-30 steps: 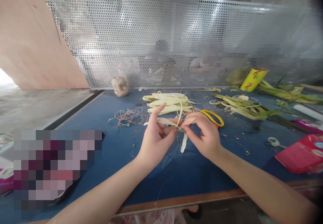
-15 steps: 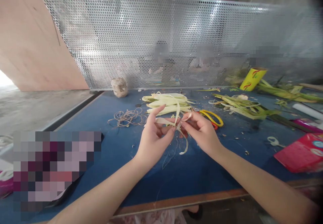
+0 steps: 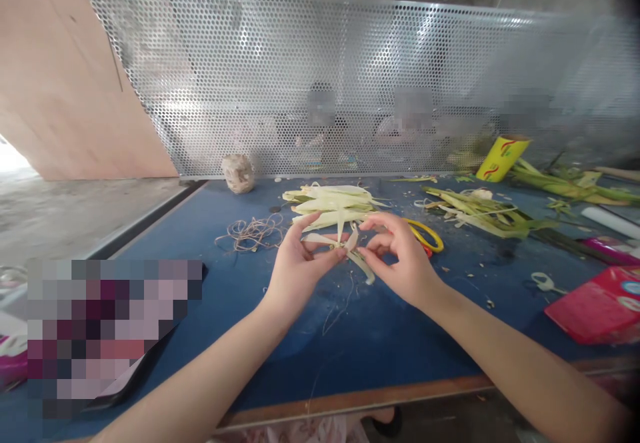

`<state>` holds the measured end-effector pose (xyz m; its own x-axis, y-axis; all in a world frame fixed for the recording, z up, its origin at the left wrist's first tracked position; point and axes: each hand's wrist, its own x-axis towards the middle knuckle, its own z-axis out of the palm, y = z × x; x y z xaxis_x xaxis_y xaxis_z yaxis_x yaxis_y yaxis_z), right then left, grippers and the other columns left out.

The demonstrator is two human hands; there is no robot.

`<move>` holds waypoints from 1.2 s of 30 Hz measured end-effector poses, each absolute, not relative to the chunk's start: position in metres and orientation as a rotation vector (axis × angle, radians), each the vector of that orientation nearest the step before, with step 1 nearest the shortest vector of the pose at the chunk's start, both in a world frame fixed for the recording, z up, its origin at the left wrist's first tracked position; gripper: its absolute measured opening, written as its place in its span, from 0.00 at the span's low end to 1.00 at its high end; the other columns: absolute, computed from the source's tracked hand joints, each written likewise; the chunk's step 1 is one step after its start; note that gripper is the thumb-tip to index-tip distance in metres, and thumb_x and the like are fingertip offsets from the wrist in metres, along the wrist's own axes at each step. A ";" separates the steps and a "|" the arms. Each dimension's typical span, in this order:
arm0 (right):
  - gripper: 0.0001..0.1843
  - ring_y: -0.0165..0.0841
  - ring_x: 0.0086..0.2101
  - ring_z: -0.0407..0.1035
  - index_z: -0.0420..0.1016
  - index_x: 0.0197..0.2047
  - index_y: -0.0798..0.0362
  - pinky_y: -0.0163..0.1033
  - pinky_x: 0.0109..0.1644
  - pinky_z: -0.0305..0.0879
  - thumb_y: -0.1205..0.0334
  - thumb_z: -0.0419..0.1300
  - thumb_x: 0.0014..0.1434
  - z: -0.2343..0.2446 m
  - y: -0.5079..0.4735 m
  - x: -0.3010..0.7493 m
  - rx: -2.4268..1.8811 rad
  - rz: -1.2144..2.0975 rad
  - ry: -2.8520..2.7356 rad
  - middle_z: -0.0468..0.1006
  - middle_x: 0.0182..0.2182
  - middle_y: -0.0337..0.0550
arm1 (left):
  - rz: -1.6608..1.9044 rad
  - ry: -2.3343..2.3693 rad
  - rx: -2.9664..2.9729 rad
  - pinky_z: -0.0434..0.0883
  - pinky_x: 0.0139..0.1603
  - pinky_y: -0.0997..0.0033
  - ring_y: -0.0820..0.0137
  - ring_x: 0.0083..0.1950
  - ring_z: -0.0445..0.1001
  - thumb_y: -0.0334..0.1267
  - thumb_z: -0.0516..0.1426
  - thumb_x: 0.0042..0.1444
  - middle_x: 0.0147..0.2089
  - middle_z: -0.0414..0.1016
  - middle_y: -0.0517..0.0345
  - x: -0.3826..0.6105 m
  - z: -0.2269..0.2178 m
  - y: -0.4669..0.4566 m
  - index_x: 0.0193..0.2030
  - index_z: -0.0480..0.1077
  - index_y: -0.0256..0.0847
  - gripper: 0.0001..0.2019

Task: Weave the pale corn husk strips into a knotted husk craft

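Observation:
My left hand (image 3: 303, 256) pinches crossed pale corn husk strips (image 3: 341, 226) between thumb and fingers. One strip stands up from the pinch, and another hangs down to the right. Just right of them is my right hand (image 3: 397, 250), its thumb and index finger apart and its other fingers curled, with no strip visibly gripped. Behind the hands lies a pile of pale green corn husks (image 3: 330, 198). Yellow-handled scissors (image 3: 427, 235) lie partly hidden behind my right hand. A tangle of thin brown cord (image 3: 253, 233) rests left of the husks.
A perforated metal screen (image 3: 275, 83) borders the blue table (image 3: 280, 370) at the back, with people behind it. Right are green stalks and husks (image 3: 475, 210), a yellow cylinder (image 3: 503, 158) and a red packet (image 3: 595, 306). A blurred-out flat object (image 3: 110, 336) lies left; a whitish lump (image 3: 238, 174) stands behind.
My right fingers have come away from the husk strip and spread apart. The hanging strip has swung up and to the right, while my left hand keeps its pinch.

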<state>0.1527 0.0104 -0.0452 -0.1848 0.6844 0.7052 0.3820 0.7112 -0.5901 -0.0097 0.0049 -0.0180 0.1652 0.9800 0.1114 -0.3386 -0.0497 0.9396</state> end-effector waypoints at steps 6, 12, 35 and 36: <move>0.12 0.31 0.33 0.66 0.67 0.44 0.49 0.40 0.37 0.66 0.70 0.56 0.55 -0.035 0.009 0.165 -0.686 -0.438 -2.186 0.69 0.39 0.45 | 1.190 0.770 1.014 0.72 0.40 0.66 0.70 0.33 0.77 0.22 0.62 0.40 0.30 0.79 0.56 -0.010 -0.016 0.004 0.54 0.55 0.35 0.33; 0.08 0.31 0.33 0.67 0.70 0.39 0.50 0.39 0.37 0.65 0.69 0.57 0.55 -0.033 0.008 0.167 -0.568 -0.334 -2.189 0.73 0.33 0.42 | 1.146 0.760 1.056 0.72 0.37 0.71 0.71 0.31 0.76 0.22 0.62 0.39 0.29 0.78 0.58 -0.009 -0.018 0.003 0.53 0.56 0.36 0.33; 0.11 0.30 0.28 0.67 0.65 0.30 0.53 0.36 0.31 0.63 0.56 0.61 0.48 -0.037 0.013 0.151 -1.148 0.981 -1.627 0.70 0.27 0.38 | 1.070 0.902 1.431 0.71 0.40 0.70 0.70 0.36 0.77 0.24 0.57 0.45 0.35 0.75 0.57 -0.006 -0.026 -0.003 0.65 0.31 0.43 0.47; 0.11 0.31 0.29 0.68 0.65 0.31 0.53 0.36 0.32 0.63 0.57 0.61 0.48 -0.036 0.013 0.151 -1.126 1.033 -1.589 0.70 0.27 0.38 | 1.066 0.878 1.414 0.70 0.41 0.69 0.69 0.36 0.77 0.24 0.57 0.45 0.35 0.75 0.57 -0.006 -0.027 -0.002 0.65 0.30 0.43 0.47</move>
<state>0.1509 0.0132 -0.0363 -0.1766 0.9637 0.2003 0.2083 0.2355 -0.9493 -0.0064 -0.0023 -0.0271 0.3195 0.9387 0.1296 -0.0526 -0.1189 0.9915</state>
